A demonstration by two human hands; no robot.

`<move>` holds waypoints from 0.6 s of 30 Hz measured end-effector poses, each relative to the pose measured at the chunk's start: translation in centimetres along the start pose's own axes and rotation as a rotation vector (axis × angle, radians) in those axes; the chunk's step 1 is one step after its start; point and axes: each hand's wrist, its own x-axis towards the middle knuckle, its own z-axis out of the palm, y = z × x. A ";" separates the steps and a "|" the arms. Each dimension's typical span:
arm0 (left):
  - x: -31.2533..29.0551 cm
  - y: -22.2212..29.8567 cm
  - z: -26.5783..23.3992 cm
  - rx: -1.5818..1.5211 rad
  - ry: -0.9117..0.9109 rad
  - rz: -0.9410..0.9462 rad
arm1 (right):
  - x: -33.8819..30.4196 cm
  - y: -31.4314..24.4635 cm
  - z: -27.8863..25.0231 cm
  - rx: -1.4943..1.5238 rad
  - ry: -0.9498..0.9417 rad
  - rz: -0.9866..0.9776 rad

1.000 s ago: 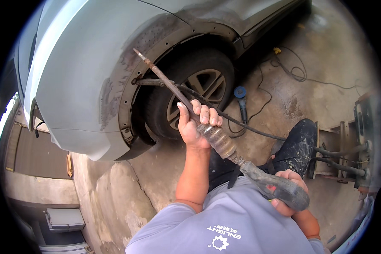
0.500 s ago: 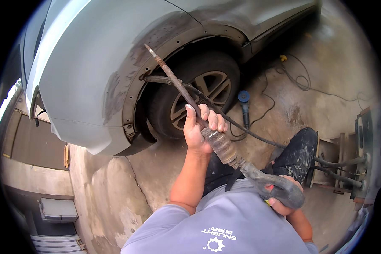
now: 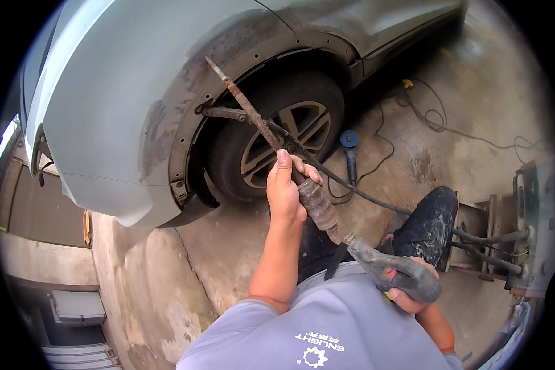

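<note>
A slide-hammer dent puller (image 3: 257, 118) runs up from my chest to the car's wheel-arch panel (image 3: 197, 68). Its pointed tip is over the dark, sanded patch; I cannot tell whether it touches. My left hand (image 3: 285, 194) is closed around the ribbed, rusty sliding weight (image 3: 317, 206) and the shaft above it, thumb pointing up the shaft. At lower right, my right hand (image 3: 406, 301) wraps around the tool's dark grey handle (image 3: 394, 271), which has a red trigger. The handle hides part of that hand.
A metal arm (image 3: 224, 113) with a thick cable (image 3: 345, 182) sits on the arch edge. Behind the tool is the car's wheel (image 3: 283, 135). An angle grinder (image 3: 350, 157) with a blue disc and cord lies on the concrete. A machine with thick hoses (image 3: 490, 240) stands at right.
My left hand and the sliding weight have shifted slightly up the shaft, leaving a gap near the handle. The whole view has shifted a little. My right hand keeps its hold.
</note>
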 end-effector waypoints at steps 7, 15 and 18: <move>1.9 -1.4 -3.6 -0.793 -0.851 -0.053 | -0.2 0.6 0.2 0.055 0.029 0.029; 0.0 0.0 -0.7 -0.058 -0.085 -0.013 | 0.4 0.7 -0.1 0.036 -0.009 -0.010; 0.5 -0.5 -0.5 0.029 -0.016 -0.041 | 0.5 0.4 -0.4 0.051 -0.022 0.039</move>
